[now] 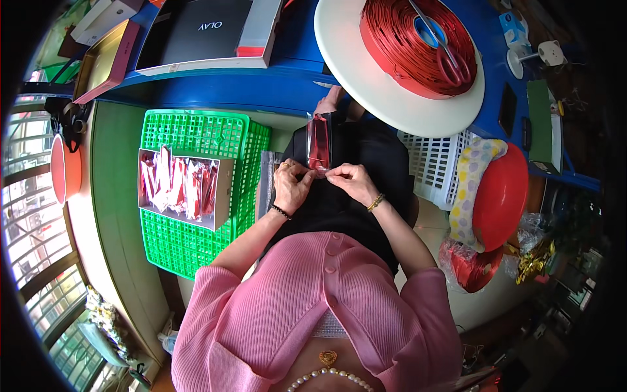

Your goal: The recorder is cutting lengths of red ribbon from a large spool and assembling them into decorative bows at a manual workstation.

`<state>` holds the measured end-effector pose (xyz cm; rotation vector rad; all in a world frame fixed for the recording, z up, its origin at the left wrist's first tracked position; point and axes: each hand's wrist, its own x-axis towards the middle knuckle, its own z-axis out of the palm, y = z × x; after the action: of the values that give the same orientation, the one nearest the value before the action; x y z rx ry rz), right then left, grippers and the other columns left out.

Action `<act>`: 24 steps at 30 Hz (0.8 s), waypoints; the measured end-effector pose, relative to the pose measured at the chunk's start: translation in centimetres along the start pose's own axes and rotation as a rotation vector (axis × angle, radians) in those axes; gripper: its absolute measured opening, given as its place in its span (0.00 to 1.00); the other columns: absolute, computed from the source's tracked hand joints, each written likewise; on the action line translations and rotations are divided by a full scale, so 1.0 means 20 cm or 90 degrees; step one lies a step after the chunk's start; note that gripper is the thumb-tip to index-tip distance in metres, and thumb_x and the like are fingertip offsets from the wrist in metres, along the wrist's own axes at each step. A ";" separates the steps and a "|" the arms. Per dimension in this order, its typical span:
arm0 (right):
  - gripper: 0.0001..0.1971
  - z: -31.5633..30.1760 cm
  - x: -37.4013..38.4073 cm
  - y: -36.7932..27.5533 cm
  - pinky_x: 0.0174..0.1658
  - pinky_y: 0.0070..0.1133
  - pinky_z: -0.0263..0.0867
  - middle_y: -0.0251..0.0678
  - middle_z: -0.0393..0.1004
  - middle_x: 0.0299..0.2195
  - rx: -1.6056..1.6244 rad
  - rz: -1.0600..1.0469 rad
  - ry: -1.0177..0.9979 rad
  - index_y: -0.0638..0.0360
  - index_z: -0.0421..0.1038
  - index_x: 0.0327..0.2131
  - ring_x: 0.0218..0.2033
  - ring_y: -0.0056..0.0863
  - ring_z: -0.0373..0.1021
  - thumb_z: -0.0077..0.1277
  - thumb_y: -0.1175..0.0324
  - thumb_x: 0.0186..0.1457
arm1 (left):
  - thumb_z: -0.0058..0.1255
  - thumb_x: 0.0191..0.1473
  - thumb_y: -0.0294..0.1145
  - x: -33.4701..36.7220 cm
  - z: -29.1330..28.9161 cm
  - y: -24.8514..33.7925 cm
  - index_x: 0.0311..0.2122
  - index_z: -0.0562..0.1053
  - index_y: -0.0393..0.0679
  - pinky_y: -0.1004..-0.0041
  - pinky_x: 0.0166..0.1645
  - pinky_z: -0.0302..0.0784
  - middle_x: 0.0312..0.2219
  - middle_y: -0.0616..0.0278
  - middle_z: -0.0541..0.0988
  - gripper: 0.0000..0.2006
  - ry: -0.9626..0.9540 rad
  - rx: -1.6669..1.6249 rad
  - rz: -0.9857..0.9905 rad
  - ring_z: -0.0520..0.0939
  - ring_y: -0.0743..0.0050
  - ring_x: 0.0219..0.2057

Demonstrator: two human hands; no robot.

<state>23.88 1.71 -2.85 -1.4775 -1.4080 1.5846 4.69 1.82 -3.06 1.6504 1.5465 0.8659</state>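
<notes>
A clear plastic bag with a folded red ribbon inside lies upright over my lap, its near end between my two hands. My left hand pinches the left corner of that end, thumb against fingers. On the other corner my right hand has its thumb and fingertips pressed together. Both hands are close together, a small gap between them. To the left, a cardboard box holds several red pieces in clear wrapping, and it rests on a green plastic basket.
Ahead is a blue table with open boxes on it. A white round plate carries a big roll of red ribbon and red-handled scissors. At right stand a white basket and a red round stool seat.
</notes>
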 end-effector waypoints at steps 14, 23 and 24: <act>0.14 0.11 0.02 -0.01 0.18 0.19 0.55 0.38 0.69 0.11 -0.095 0.036 0.149 0.66 0.74 0.20 0.14 0.15 0.62 0.56 0.62 0.47 | 0.59 0.35 0.35 0.00 0.01 -0.01 0.18 0.76 0.40 0.66 0.36 0.70 0.19 0.56 0.75 0.09 -0.008 0.047 -0.147 0.75 0.60 0.28; 0.15 0.12 0.03 0.02 0.19 0.18 0.57 0.34 0.69 0.12 -0.143 -0.011 0.193 0.65 0.71 0.18 0.15 0.13 0.63 0.55 0.62 0.47 | 0.64 0.33 0.43 0.10 -0.04 -0.03 0.20 0.72 0.39 0.68 0.28 0.69 0.20 0.56 0.74 0.18 -0.094 0.098 -0.141 0.75 0.64 0.22; 0.14 0.13 0.03 0.03 0.20 0.19 0.59 0.36 0.70 0.13 -0.154 -0.022 0.204 0.64 0.71 0.18 0.16 0.15 0.64 0.56 0.63 0.47 | 0.64 0.34 0.42 0.11 -0.04 -0.02 0.21 0.72 0.39 0.67 0.28 0.69 0.20 0.56 0.74 0.17 -0.136 0.038 -0.129 0.75 0.63 0.22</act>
<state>21.54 1.30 -4.09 -1.7440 -1.4611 1.1234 3.94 4.09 -2.93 1.5401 1.5678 0.5238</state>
